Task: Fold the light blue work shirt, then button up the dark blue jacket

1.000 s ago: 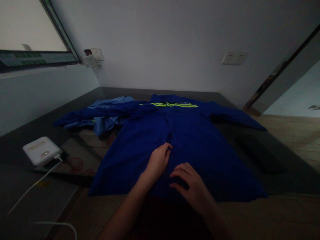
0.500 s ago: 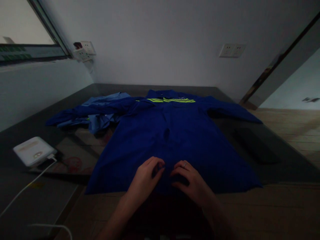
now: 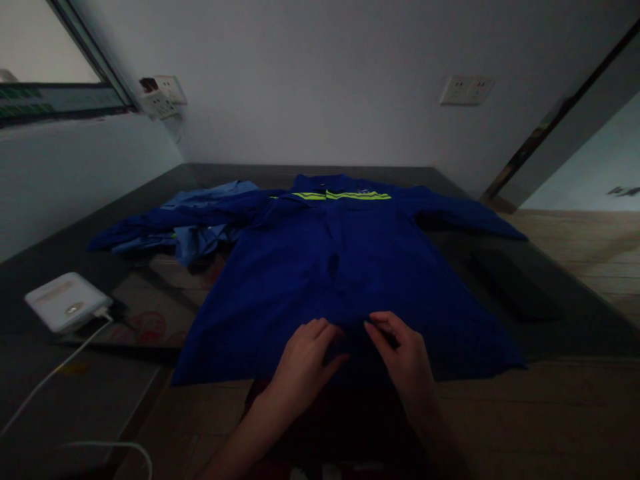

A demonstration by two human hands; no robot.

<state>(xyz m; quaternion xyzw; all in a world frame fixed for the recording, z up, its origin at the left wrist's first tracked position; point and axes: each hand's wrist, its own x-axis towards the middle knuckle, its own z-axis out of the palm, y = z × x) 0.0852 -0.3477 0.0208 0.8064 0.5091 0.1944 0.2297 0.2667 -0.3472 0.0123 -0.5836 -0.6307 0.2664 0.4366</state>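
Note:
A dark blue work jacket (image 3: pixel 345 267) with a yellow-green reflective stripe (image 3: pixel 343 195) lies spread flat on a dark table (image 3: pixel 75 373), collar away from me. Both my hands rest on its front near the hem. My left hand (image 3: pixel 305 357) has its fingers curled onto the cloth beside the front opening. My right hand (image 3: pixel 403 357) pinches the cloth at the same opening with thumb and fingertips. The hands are a few centimetres apart.
A lighter blue garment (image 3: pixel 200 230) lies crumpled at the jacket's left sleeve. A white power bank (image 3: pixel 63 301) with a white cable (image 3: pixel 55 377) sits at the left. A dark flat object (image 3: pixel 510 283) lies right of the jacket. Wall sockets (image 3: pixel 467 90) are behind.
My left hand moved down the jacket front toward the hem, close to my right. My right hand turned from lying flat to pinching the cloth.

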